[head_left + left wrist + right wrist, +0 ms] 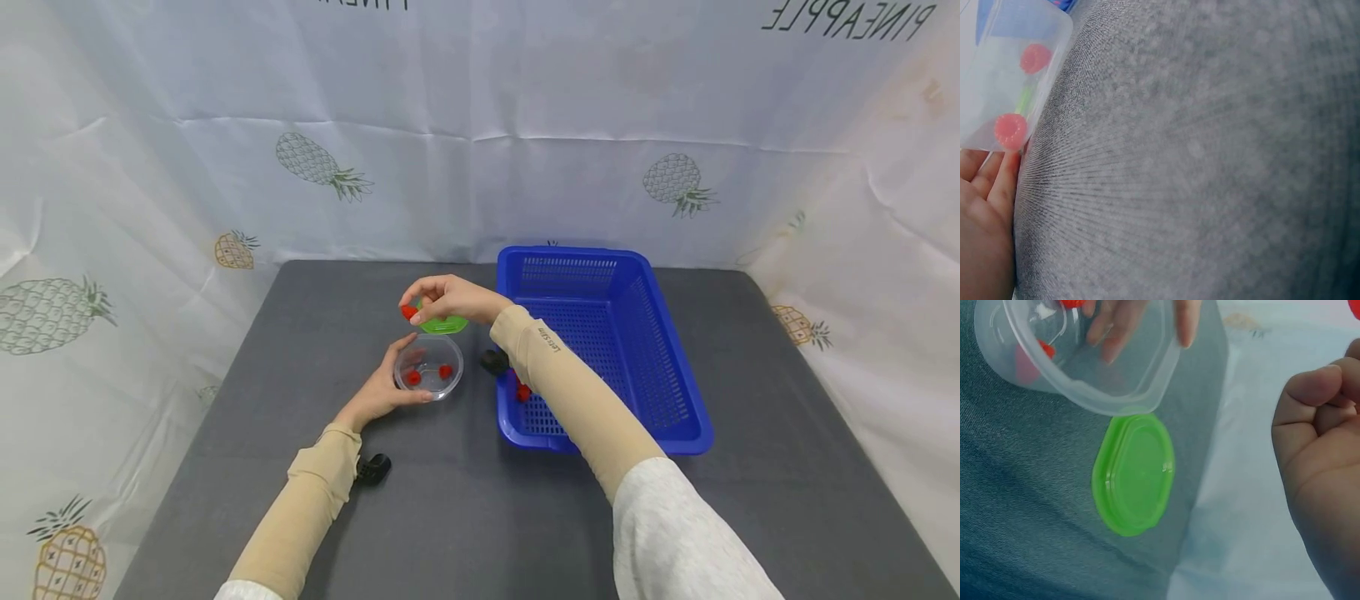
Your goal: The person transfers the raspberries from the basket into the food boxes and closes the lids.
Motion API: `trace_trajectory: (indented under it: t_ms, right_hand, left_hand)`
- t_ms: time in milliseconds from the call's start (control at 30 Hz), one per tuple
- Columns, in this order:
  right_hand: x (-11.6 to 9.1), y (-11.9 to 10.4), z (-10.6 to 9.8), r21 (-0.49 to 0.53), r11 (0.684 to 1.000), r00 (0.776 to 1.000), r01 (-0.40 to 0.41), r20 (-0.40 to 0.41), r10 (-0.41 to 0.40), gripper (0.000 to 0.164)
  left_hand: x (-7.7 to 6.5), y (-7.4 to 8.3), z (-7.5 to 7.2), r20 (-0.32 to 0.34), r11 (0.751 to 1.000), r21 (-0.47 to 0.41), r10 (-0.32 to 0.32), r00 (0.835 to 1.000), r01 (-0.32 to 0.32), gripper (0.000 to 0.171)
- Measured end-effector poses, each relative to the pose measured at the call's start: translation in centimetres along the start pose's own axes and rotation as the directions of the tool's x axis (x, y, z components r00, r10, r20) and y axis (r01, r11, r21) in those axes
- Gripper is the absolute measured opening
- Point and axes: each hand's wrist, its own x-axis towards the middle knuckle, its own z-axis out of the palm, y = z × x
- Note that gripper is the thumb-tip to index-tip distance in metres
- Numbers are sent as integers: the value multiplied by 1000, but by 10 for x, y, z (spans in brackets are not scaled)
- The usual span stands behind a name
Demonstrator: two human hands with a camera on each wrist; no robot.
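Note:
My left hand (pixel 381 390) holds a clear plastic container (pixel 429 358), fingers and thumb spread round its wall. Two red raspberries lie inside; in the left wrist view one raspberry (pixel 1010 131) shows through the plastic close to my fingers. Just beyond the container, my right hand (pixel 457 298) pinches another raspberry (pixel 408 312) between thumb and fingers. Below that hand a green lid (pixel 447 326) lies flat on the table, partly hidden in the head view and fully seen in the right wrist view.
To the right stands a blue plastic basket (pixel 678 367), partly covered by my right forearm, with red raspberries (pixel 522 392) at its left side. The grey tabletop (pixel 450 517) ends at a white pineapple-print curtain (pixel 480 192). Black wrist cameras hang under both forearms.

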Motion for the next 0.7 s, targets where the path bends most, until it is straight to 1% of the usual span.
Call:
trace_trajectory:
  t_ms: [267,367,467,567,700]
  right_hand:
    - [12,16,-2,-31,995,994,-95,58,97,31]
    - [20,27,-3,-62,990,989,-127,65,131,33]
    - [28,37,-4,-108,978,982,-177,44,182,30]
    - [33,41,-2,-153,965,976,-211,23,217,27]
    - [35,41,0,-232,948,971,-217,46,234,26]
  left_hand:
    - [-1,0,-1,8,1000,-15,12,1000,-12,97]
    - [-1,0,-1,2,1000,-11,-9,1000,9,97]
    - [-1,0,-2,2,1000,-1,-27,1000,27,96]
    - [0,0,-1,-1,999,16,-48,999,48,95]
    - [1,-1,-1,-16,996,36,-80,997,81,95]
